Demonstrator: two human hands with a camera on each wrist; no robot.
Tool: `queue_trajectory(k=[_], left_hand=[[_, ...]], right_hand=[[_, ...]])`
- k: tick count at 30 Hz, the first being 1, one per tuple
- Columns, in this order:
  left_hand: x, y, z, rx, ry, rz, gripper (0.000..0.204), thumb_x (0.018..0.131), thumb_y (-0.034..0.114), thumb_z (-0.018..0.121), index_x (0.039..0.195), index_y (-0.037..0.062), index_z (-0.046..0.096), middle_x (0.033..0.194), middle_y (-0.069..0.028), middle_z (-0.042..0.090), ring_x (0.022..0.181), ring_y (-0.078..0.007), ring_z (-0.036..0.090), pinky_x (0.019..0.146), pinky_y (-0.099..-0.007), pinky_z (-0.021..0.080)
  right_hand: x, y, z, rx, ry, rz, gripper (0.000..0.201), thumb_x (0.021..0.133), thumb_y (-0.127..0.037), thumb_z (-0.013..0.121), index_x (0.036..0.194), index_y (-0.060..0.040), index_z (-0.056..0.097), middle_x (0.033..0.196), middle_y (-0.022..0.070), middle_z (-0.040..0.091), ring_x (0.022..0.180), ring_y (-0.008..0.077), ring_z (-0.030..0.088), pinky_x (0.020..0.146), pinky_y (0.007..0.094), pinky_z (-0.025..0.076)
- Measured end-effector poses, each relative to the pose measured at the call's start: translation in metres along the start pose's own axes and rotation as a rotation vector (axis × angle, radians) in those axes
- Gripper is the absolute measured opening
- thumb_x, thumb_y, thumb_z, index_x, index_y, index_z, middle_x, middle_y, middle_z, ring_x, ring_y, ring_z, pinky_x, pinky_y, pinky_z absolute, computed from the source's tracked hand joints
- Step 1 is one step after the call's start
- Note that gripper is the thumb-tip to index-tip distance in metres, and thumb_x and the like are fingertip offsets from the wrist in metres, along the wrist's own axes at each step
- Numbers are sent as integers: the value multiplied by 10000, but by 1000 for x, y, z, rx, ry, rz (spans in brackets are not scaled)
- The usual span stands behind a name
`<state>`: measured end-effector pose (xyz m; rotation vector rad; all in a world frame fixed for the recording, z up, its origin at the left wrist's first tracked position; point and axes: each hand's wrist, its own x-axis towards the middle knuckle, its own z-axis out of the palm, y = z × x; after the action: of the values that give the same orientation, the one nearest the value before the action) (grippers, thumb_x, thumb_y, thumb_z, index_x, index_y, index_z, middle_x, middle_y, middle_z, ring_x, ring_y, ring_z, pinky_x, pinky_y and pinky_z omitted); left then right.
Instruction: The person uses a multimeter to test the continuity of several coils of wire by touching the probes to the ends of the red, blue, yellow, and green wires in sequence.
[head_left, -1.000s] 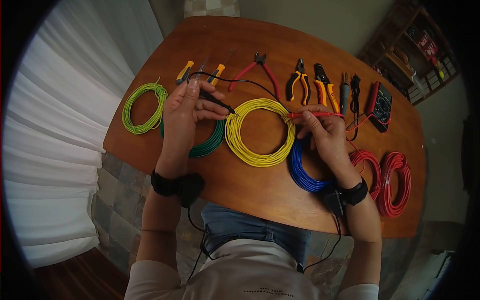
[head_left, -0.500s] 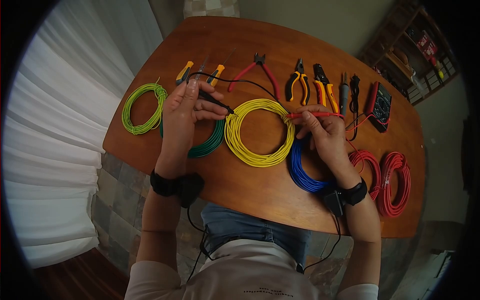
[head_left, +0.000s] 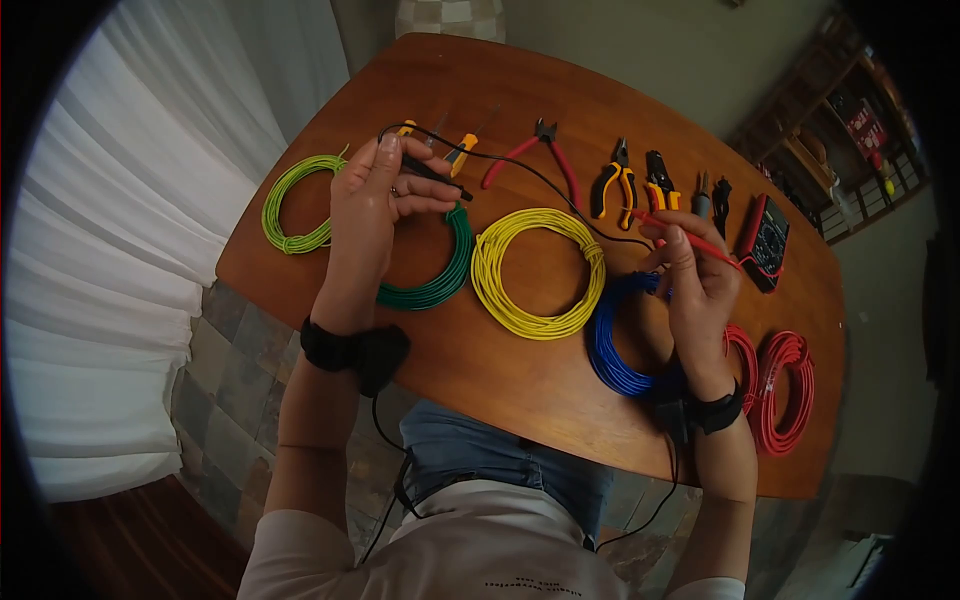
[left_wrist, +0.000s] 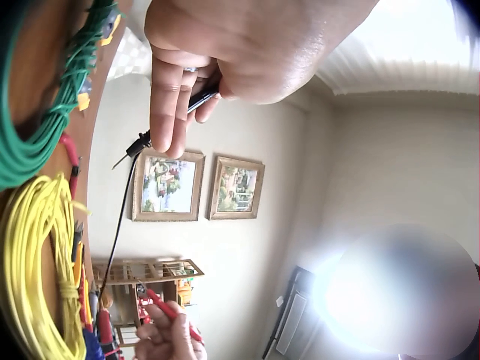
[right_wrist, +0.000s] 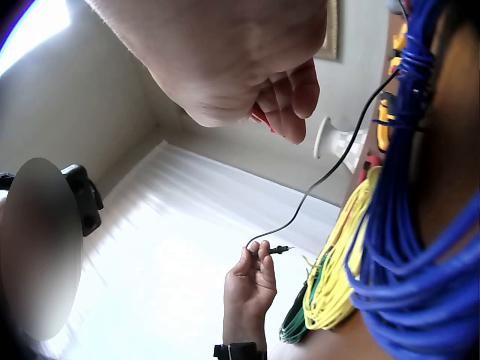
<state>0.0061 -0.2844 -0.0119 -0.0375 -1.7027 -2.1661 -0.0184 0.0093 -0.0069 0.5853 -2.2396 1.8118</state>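
Note:
My left hand holds a black multimeter probe between thumb and fingers, above the dark green wire coil. Its bare metal tip shows in the left wrist view, clear of any wire, and a thin black lead trails from it. On the other side, my right hand pinches a red probe over the blue wire coil. Fingers mostly hide this probe in the right wrist view. Between the hands lies the yellow wire coil, touched by neither probe.
The multimeter lies at the table's right, near red wire coils. Along the back are a screwdriver, red-handled cutters, pliers, wire strippers and a soldering iron. A light green coil lies left.
Both probes have come away from the yellow coil. The right hand has moved right with the red probe, the left slightly up with the black one. The head view has shifted slightly.

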Motion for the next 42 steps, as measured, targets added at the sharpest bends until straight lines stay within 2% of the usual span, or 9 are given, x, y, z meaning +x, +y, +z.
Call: queue_trajectory(k=[5,8,11,12,14,15,19,31,42], left_hand=[[17,26,-16,50,30,133,351,998,282,389,947,-32,539,887,-168,628,715,-220,673,639,-295,575],[25,29,-27,92,42,164,347,1004,261,368,969,-37,541,912,-169,622,739,-215,673,645,-279,577],[26,26,-38,188,47,146,341,1006,250,365,969,-35,549,906,-158,622,742,-199,673,640,-261,575],[27,25,-40,230,45,137,339,1006,249,369,964,-33,553,898,-152,624,738,-193,674,636,-255,574],[30,24,-44,252,34,127,319,997,236,393,929,-22,568,857,-124,616,716,-176,671,619,-248,563],[32,24,-46,264,30,120,310,993,230,406,912,-17,576,837,-110,612,705,-167,669,611,-244,557],[40,21,-48,361,26,123,294,986,221,431,911,-17,587,838,-90,619,693,-143,664,582,-219,542],[39,13,-59,446,77,177,287,983,219,445,911,-15,595,840,-90,630,679,-117,658,538,-194,524],[40,9,-64,364,76,145,265,978,208,457,905,-4,600,815,-65,615,674,-117,655,513,-192,508]], right_hand=[[31,-59,6,-30,-12,-220,229,942,-180,540,1039,16,609,875,105,683,633,82,611,461,167,411],[54,-91,25,27,-104,-216,229,946,-181,528,1031,14,613,877,100,684,631,87,616,449,166,411],[57,-80,64,229,-299,-61,232,945,-189,526,1022,9,620,873,87,681,632,93,620,441,173,418],[55,-68,75,171,-397,16,222,948,-181,515,1042,-5,612,898,88,675,676,98,628,464,171,436],[50,-31,101,152,-443,-9,202,945,-162,521,1041,-7,607,909,76,667,675,97,626,468,172,442],[47,-25,110,127,-446,78,197,945,-160,521,1047,-11,601,923,66,662,690,93,622,481,177,445],[50,-4,143,213,-343,128,160,926,-96,540,1011,28,597,869,83,667,678,100,614,590,205,479],[52,13,168,288,-329,102,198,938,-102,523,1043,52,588,904,105,661,742,110,613,602,214,494],[52,18,167,284,-324,141,184,933,-96,526,1046,33,593,888,93,662,652,92,588,568,207,475]])
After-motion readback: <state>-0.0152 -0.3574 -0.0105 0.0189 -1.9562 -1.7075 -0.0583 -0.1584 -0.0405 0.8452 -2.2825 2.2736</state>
